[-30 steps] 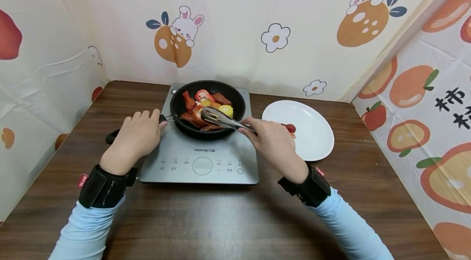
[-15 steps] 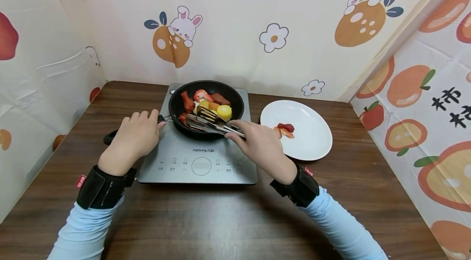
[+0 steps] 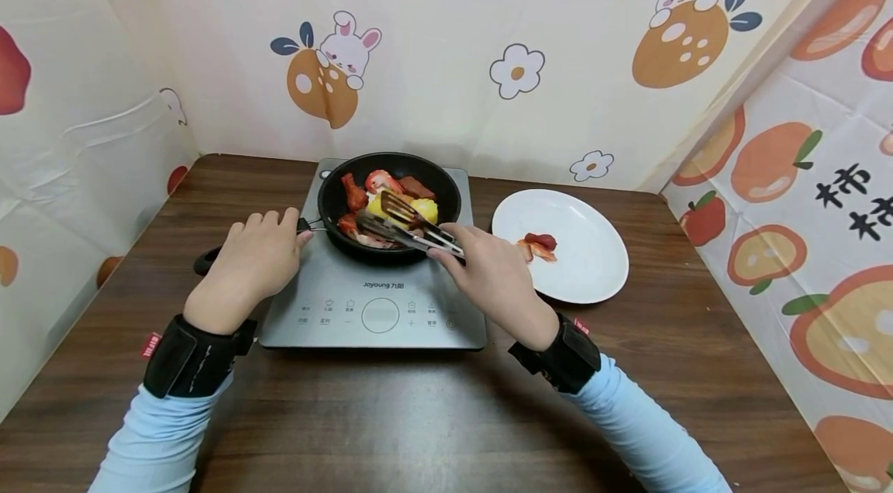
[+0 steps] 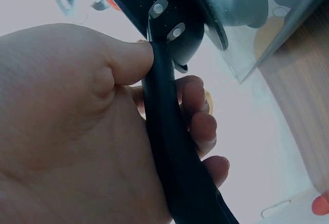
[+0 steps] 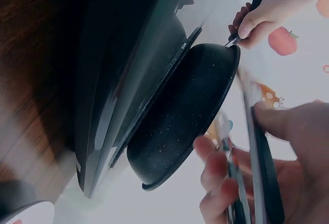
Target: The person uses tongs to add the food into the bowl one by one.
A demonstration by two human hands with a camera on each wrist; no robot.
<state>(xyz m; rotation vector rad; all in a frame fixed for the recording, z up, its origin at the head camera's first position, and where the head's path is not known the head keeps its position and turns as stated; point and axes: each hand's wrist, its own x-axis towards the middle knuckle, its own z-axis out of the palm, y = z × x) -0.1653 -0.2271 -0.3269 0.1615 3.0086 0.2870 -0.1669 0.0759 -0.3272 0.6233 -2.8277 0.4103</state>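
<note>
My left hand (image 3: pixel 261 253) grips the black handle (image 4: pixel 167 126) of a frying pan (image 3: pixel 449 194), its thumb along the handle and fingers curled round it. The pan sits on a silver induction cooker (image 3: pixel 293 315). Metal tongs (image 3: pixel 436 241) are in my right hand (image 3: pixel 491 272), thumb on one arm and fingers on the other. Their two ends stand apart over the food at the pan's near side. In the pan lie a red-brown drumstick (image 3: pixel 354 193), a yellow corn piece (image 3: pixel 424 208), a brown slab (image 3: pixel 416 187) and a red-and-white piece (image 3: pixel 382 181). The tongs partly cover the food below.
To the right of the cooker, a white plate (image 3: pixel 589 245) holds a few reddish food pieces (image 3: pixel 540 242). The brown wooden table (image 3: pixel 335 423) carries everything. A printed cloth wall (image 3: pixel 446 105) rises behind, with others at both sides.
My right hand has shifted slightly left, uncovering the food on the plate. The tongs' ends, close together before, have spread apart over the pan's near side. My left hand keeps its grip on the handle.
</note>
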